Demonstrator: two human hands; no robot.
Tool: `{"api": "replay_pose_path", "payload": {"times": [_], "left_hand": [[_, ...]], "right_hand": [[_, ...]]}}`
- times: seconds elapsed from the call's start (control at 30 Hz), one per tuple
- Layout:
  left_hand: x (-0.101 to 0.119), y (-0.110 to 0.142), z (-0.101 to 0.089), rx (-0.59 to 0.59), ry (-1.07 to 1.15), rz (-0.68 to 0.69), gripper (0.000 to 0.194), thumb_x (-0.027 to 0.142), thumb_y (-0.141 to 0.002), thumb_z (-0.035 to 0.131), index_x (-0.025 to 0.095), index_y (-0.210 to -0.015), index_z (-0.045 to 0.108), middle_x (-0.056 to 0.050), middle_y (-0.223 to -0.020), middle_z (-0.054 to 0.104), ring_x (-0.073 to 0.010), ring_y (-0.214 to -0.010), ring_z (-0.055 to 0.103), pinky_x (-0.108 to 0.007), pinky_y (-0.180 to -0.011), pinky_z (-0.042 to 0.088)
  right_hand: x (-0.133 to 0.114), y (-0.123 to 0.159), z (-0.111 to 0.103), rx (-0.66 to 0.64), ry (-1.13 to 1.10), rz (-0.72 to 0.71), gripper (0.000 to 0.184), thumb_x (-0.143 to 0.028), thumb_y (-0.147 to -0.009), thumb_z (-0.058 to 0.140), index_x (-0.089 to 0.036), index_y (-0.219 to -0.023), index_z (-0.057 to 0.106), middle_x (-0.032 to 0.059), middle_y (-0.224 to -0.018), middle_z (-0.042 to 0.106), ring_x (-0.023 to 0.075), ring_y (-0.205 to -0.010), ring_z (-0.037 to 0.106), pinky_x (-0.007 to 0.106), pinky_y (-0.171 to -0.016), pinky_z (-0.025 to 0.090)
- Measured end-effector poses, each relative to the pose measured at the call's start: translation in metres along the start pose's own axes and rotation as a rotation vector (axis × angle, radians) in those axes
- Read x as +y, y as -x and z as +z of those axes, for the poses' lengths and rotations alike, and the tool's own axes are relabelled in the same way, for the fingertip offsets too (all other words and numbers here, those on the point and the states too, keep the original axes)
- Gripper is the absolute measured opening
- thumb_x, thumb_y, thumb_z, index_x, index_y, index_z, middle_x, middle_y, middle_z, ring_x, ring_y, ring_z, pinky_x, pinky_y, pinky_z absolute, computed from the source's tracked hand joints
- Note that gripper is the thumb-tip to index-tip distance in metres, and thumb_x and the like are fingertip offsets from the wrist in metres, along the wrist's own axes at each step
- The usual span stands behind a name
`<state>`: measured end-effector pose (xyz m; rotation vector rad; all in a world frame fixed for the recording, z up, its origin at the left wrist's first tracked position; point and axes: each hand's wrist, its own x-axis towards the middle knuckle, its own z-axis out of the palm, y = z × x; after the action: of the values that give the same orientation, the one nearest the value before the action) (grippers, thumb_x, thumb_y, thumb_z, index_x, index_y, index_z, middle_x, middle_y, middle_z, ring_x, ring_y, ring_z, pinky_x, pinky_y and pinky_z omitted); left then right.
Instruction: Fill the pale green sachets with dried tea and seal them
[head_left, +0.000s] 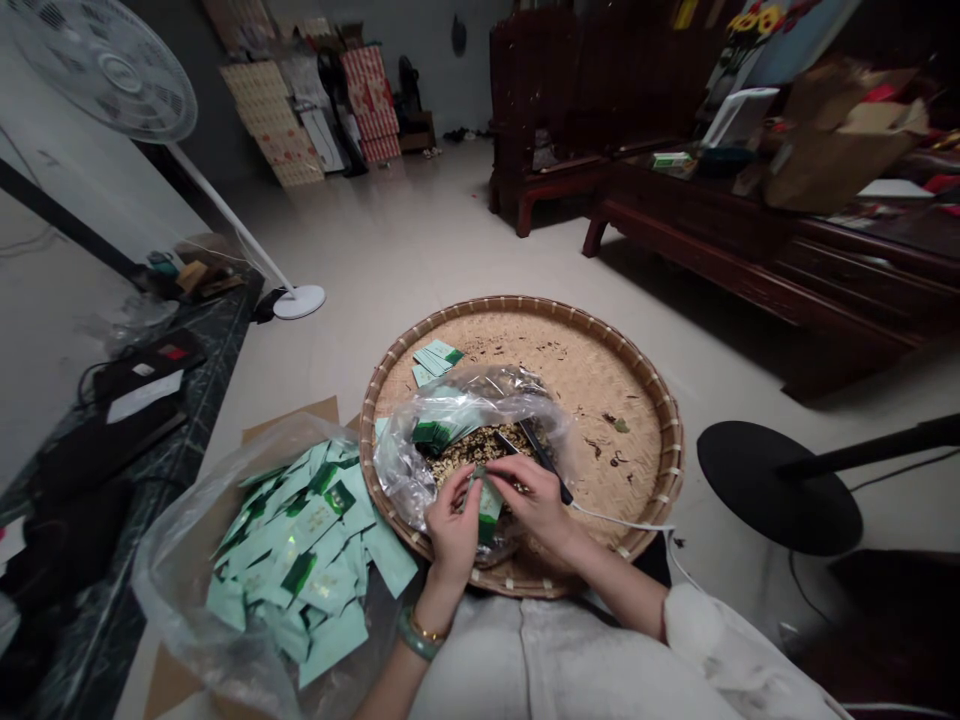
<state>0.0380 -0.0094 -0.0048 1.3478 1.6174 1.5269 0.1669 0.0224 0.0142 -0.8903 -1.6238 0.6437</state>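
Close to my lap, my left hand (pixel 454 525) and my right hand (pixel 538 502) are closed in pinches at the top edge of a green packet (pixel 489 508). The packet hangs below my fingertips. Right under them is a clear plastic bag (pixel 401 480) with loose dried pieces (pixel 471 452) and several green packets (pixel 436 428) inside. A black tool (pixel 546 456) with two long arms and a white cord lies over the bag, beside my right hand. The bag rests in a round woven bamboo tray (pixel 645 490). My fingers partly hide the packet's top.
To the left, a large plastic bag (pixel 176 560) holds many filled green packets (pixel 315 535). More flat packets (pixel 435 358) lie at the tray's far left. A black round stand base (pixel 776 485) stands right, a white fan (pixel 298 300) left, and a dark wooden table (pixel 750 265) beyond.
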Motion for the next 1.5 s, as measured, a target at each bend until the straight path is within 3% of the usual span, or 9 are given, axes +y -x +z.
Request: {"api": "replay_pose_path", "payload": {"times": [0.13,0.33,0.53,0.67,1.0,1.33,1.5], "left_hand": [[-0.002,0.001,-0.002,-0.001,-0.093,0.147,0.018,0.022,-0.082,0.06,0.018,-0.097,0.07,-0.006,-0.094,0.074,-0.0187,-0.084,0.069,-0.032,-0.079,0.057],[-0.001,-0.001,-0.003,0.026,-0.153,0.354,0.017,0.017,-0.08,0.062,0.019,-0.095,0.07,-0.005,-0.09,0.074,-0.0173,-0.08,0.07,-0.031,-0.077,0.057],[0.001,-0.002,-0.003,0.029,-0.186,0.281,0.016,0.02,-0.081,0.063,0.017,-0.095,0.069,-0.005,-0.087,0.074,-0.0167,-0.076,0.07,-0.028,-0.072,0.058],[0.003,-0.003,-0.004,0.025,-0.19,0.32,0.012,0.018,-0.081,0.062,0.018,-0.091,0.069,-0.004,-0.085,0.074,-0.016,-0.075,0.07,-0.028,-0.073,0.058],[0.001,-0.007,-0.007,0.004,-0.268,0.632,0.03,0.004,-0.079,0.061,0.018,-0.105,0.067,-0.008,-0.097,0.073,-0.0179,-0.086,0.069,-0.032,-0.08,0.058],[0.003,-0.01,-0.011,-0.037,-0.304,0.702,0.031,0.004,-0.08,0.059,0.018,-0.107,0.066,-0.009,-0.098,0.072,-0.0186,-0.09,0.068,-0.034,-0.081,0.057],[0.003,-0.008,-0.01,-0.045,-0.274,0.639,0.025,0.007,-0.081,0.058,0.019,-0.101,0.068,-0.009,-0.098,0.072,-0.0185,-0.089,0.069,-0.034,-0.081,0.056]], "right_hand": [[0.001,0.0,0.001,0.034,-0.044,0.061,0.01,-0.016,-0.082,0.061,-0.021,-0.086,0.069,0.0041,-0.081,0.07,0.0154,-0.074,0.065,0.027,-0.068,0.053],[0.001,-0.001,0.004,0.039,-0.056,0.163,0.007,-0.02,-0.079,0.064,-0.019,-0.073,0.067,0.0026,-0.069,0.067,0.0148,-0.065,0.061,0.025,-0.059,0.049],[0.001,-0.002,0.004,-0.025,-0.089,0.257,0.018,-0.023,-0.079,0.064,-0.02,-0.096,0.069,0.005,-0.082,0.069,0.0155,-0.072,0.062,0.024,-0.06,0.049],[0.0,-0.004,0.003,-0.04,-0.138,0.284,0.01,-0.024,-0.08,0.064,-0.02,-0.083,0.072,0.0049,-0.078,0.069,0.016,-0.072,0.063,0.026,-0.064,0.049],[0.001,-0.002,0.008,-0.003,-0.277,0.599,0.014,-0.031,-0.071,0.068,-0.017,-0.073,0.07,0.004,-0.071,0.07,0.0166,-0.065,0.062,0.027,-0.062,0.05],[-0.003,0.0,0.01,0.006,-0.4,0.661,0.026,-0.042,-0.071,0.068,-0.016,-0.073,0.067,0.002,-0.066,0.066,0.0141,-0.059,0.057,0.025,-0.053,0.049],[0.0,0.003,0.011,-0.009,-0.381,0.652,0.027,-0.043,-0.072,0.067,-0.016,-0.075,0.066,0.0024,-0.068,0.066,0.0147,-0.06,0.058,0.026,-0.057,0.05]]}}
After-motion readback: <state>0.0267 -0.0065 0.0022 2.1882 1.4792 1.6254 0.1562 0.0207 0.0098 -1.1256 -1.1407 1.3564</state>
